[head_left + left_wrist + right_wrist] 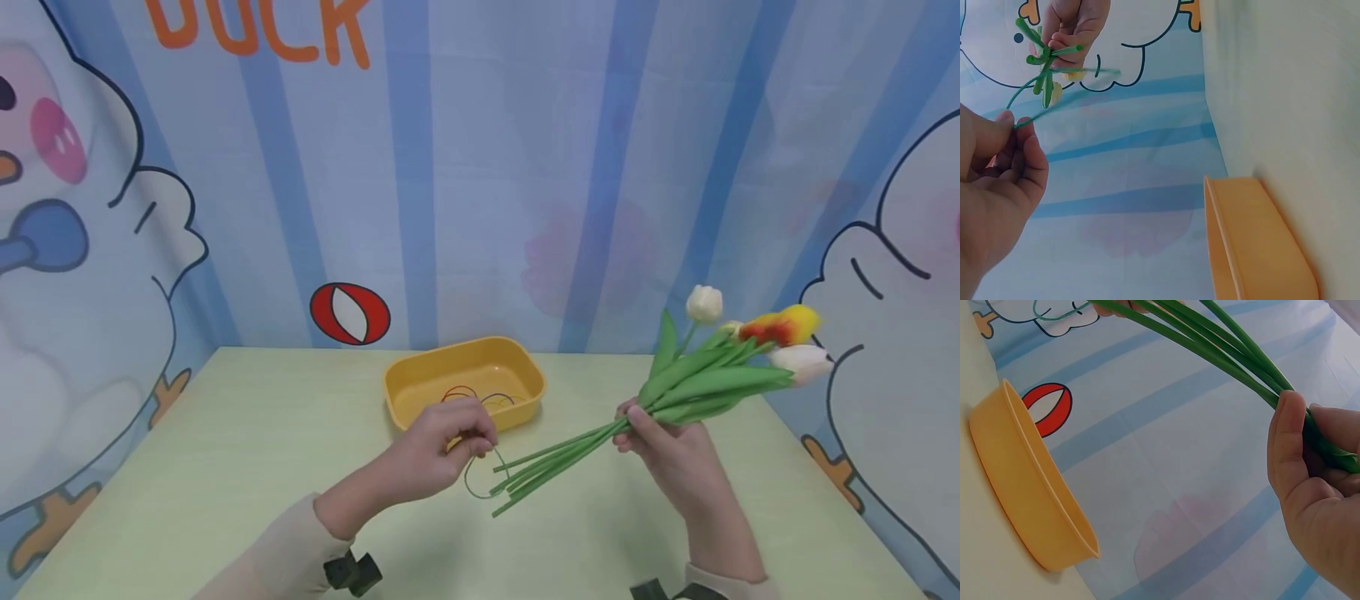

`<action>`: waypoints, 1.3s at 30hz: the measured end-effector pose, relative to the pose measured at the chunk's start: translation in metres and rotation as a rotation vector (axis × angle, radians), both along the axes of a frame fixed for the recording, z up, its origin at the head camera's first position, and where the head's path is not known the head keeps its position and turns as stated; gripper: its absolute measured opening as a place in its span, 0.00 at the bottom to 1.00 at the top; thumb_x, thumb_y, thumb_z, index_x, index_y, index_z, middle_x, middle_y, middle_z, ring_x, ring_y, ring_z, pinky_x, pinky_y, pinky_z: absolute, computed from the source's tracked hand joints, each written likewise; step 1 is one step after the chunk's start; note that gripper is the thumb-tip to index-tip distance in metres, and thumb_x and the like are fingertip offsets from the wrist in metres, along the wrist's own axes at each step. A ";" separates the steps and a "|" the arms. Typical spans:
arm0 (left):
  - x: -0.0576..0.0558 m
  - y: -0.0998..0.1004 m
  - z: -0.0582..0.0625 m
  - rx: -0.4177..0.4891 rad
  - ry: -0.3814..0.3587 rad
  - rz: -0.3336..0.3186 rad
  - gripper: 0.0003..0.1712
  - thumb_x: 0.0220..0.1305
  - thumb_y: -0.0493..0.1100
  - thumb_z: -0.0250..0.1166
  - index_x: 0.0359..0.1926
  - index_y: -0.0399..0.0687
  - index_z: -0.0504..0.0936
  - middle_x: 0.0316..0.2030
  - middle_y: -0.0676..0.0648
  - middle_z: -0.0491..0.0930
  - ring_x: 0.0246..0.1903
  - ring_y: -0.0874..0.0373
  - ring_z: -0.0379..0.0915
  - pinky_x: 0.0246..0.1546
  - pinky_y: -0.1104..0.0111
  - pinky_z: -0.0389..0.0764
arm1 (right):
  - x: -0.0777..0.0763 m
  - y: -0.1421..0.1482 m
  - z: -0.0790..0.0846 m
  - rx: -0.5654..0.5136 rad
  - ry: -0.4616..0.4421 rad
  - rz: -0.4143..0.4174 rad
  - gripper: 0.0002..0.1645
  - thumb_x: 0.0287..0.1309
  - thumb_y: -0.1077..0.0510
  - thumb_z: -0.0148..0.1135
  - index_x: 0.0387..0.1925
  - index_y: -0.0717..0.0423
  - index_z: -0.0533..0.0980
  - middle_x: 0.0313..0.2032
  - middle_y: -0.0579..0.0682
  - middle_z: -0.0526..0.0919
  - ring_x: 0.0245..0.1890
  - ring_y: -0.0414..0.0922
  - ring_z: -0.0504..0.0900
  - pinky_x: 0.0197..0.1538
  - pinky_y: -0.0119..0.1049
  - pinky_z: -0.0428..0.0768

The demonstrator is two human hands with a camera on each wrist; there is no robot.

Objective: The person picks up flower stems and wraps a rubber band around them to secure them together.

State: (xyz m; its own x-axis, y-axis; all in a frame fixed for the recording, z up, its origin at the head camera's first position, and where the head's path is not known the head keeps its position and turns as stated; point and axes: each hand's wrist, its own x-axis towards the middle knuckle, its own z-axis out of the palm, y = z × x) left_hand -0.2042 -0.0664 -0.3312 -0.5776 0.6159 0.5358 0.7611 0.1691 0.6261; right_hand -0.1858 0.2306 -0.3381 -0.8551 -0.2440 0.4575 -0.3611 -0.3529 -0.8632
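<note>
In the head view my left hand (438,446) pinches a thin green elastic band (481,497) between thumb and fingertips. The band hangs as a loop around the cut ends of some stems. My right hand (678,462) grips a bunch of tulips (693,383) by the stems, just below the leaves. White and yellow-red blooms point up to the right, while the bare stems slope down to the left. The left wrist view shows the band (1017,94) stretched from the left fingertips toward the stem ends. Fingers and thumb wrap the green stems (1222,359) in the right wrist view.
Behind the left hand, a yellow tray (405,379) stands on the pale green table (247,467), with several coloured elastic bands (459,390) inside. A blue striped curtain (480,167) with cartoon ducks rises along the table's back edge.
</note>
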 end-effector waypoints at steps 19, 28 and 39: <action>-0.006 0.015 0.007 0.015 0.030 -0.019 0.07 0.61 0.28 0.62 0.32 0.44 0.78 0.29 0.50 0.75 0.30 0.63 0.69 0.32 0.72 0.76 | 0.001 -0.022 -0.005 0.121 -0.104 0.025 0.08 0.69 0.67 0.49 0.40 0.53 0.73 0.36 0.44 0.80 0.31 0.35 0.81 0.39 0.27 0.81; -0.009 0.023 0.016 0.021 0.068 -0.028 0.07 0.60 0.27 0.63 0.32 0.41 0.79 0.29 0.49 0.75 0.31 0.63 0.70 0.32 0.73 0.77 | 0.001 -0.032 -0.009 0.178 -0.120 0.063 0.05 0.69 0.66 0.50 0.43 0.55 0.70 0.36 0.45 0.79 0.31 0.36 0.81 0.39 0.29 0.81; -0.013 0.032 0.029 -0.049 0.102 -0.031 0.05 0.63 0.30 0.62 0.34 0.43 0.79 0.31 0.50 0.76 0.31 0.63 0.69 0.34 0.74 0.77 | 0.003 -0.046 -0.015 0.242 -0.129 0.100 0.02 0.69 0.64 0.51 0.40 0.57 0.72 0.35 0.46 0.78 0.30 0.36 0.80 0.38 0.30 0.81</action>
